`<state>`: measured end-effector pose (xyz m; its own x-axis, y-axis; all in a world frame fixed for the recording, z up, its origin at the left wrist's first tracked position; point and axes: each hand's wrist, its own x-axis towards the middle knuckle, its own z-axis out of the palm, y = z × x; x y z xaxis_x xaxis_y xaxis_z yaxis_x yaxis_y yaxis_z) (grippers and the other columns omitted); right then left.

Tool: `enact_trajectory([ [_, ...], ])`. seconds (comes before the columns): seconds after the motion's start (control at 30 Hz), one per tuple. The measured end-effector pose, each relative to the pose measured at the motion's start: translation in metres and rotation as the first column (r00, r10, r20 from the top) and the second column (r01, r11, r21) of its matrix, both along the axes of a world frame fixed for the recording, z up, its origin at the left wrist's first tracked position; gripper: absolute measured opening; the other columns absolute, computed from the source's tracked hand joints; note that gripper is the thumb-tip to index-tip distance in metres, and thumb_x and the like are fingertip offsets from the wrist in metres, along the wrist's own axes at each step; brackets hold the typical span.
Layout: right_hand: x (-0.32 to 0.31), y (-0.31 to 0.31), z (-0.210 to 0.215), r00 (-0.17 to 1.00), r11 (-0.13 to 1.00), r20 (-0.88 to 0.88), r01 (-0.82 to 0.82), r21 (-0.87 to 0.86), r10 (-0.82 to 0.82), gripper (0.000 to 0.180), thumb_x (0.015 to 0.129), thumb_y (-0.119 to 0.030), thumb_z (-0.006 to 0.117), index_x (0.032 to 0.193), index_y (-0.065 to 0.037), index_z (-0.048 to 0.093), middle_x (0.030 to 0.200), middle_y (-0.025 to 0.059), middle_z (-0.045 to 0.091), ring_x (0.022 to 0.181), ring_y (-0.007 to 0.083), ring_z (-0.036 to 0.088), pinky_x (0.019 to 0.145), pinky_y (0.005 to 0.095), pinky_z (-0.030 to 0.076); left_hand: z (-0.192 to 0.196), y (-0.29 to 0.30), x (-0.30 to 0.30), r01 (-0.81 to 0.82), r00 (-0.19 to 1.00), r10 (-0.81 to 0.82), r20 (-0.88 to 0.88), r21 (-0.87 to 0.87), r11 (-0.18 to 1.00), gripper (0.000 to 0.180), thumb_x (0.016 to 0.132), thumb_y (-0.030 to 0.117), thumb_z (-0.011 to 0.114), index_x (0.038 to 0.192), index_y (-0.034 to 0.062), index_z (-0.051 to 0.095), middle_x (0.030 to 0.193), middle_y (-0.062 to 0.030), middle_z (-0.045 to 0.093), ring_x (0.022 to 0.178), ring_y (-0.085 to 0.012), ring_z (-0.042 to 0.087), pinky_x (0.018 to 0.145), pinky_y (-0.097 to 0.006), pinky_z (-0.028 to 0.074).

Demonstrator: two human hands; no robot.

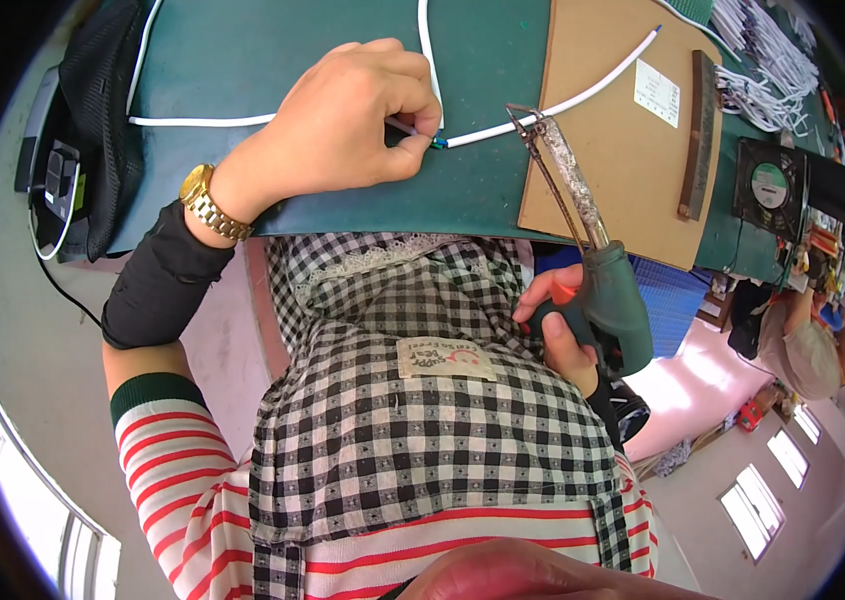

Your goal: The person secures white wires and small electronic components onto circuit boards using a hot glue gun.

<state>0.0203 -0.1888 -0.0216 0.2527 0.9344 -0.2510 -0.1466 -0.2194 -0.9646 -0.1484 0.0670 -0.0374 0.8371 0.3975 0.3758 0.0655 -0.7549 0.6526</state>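
Note:
My left hand (358,118), with a gold watch on its wrist, is over the green table mat. Its thumb and forefinger pinch the stripped end of a white cable, where small blue and green wires (439,143) show. From that spot a white cable (558,108) runs right to a blue tip. My right hand (565,335) grips the black handle of a dark green soldering gun (615,300) with a red trigger. The gun's brown, worn metal tip (526,112) points up and lies in front of the cable in this view; whether they touch I cannot tell.
Brown cardboard (608,160) covers the table's right part, with a white label (657,94) and a dark bar (697,135) on it. Bundled white cables (763,60) lie at the far right, near a black fan (771,187). Another person (813,345) sits farther right.

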Motion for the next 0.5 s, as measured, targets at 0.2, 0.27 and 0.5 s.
enact_trajectory([
  [0.2, 0.001, 0.004, -0.018, 0.992, 0.972, 0.009, 0.125, 0.200, -0.129, 0.043, 0.080, -0.018, 0.062, 0.114, -0.002, 0.040, 0.082, 0.0166, 0.056, 0.066, 0.0209, 0.058, 0.061, 0.0331, 0.050, 0.002, -0.002, -0.002, -0.004, 1.000, 0.004, -0.003, 0.004, 1.000, 0.010, 0.059, 0.000, 0.062, 0.064, 0.0060, 0.056, 0.067, -0.0009, 0.053, 0.068, -0.0204, 0.049, 0.066, -0.031, 0.041],
  [0.27, 0.004, 0.006, -0.017, 0.980, 0.953, -0.004, 0.193, 0.234, -0.197, 0.044, 0.080, -0.021, 0.062, 0.114, -0.002, 0.040, 0.081, 0.0169, 0.056, 0.065, 0.0207, 0.057, 0.060, 0.0328, 0.049, 0.003, -0.001, -0.004, -0.004, 1.000, 0.004, 0.000, 0.001, 1.000, 0.010, 0.059, 0.000, 0.062, 0.064, 0.0059, 0.056, 0.067, -0.0007, 0.053, 0.068, -0.0205, 0.049, 0.066, -0.031, 0.041],
  [0.5, 0.023, 0.017, -0.018, 0.967, 0.889, -0.074, 0.252, 0.382, -0.243, 0.040, 0.082, -0.018, 0.058, 0.117, -0.005, 0.042, 0.084, 0.0166, 0.056, 0.064, 0.0197, 0.058, 0.060, 0.0315, 0.050, 0.009, 0.007, -0.016, 0.137, 0.990, -0.134, -0.047, 0.078, 0.988, 0.021, 0.063, 0.000, 0.058, 0.083, 0.0061, 0.059, 0.082, -0.0053, 0.055, 0.075, -0.0249, 0.050, 0.070, -0.035, 0.041],
])
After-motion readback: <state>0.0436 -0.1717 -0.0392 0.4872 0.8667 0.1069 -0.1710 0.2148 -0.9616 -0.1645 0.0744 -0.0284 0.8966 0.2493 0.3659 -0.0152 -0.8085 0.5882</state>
